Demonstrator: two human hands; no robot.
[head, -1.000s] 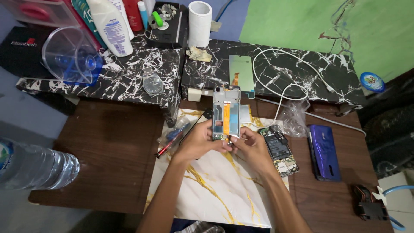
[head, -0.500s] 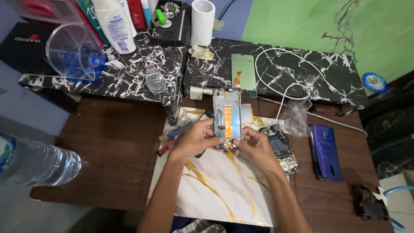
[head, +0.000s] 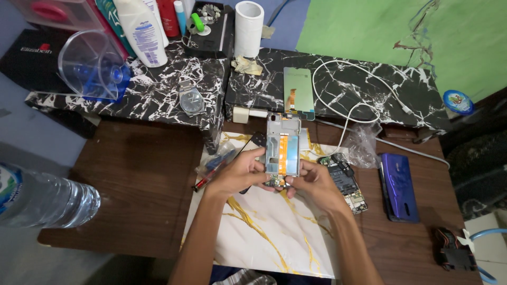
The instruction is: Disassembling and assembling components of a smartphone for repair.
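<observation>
Both hands hold an opened phone frame upright over a white mat with gold veins. The frame is grey with an orange flex strip down its middle. My left hand grips its lower left side, thumb on the edge. My right hand grips its lower right corner. A bare circuit board lies on the mat just right of my right hand. A red-handled tool lies left of my left hand.
A purple phone back cover lies on the brown table at right. A detached screen, white cable, wristwatch, bottles and a paper roll sit on the black marble stands behind. A plastic water bottle lies at left.
Both hands and the phone frame have stayed together; the frame has shifted slightly in view as the camera moved. Grip looks the same.
</observation>
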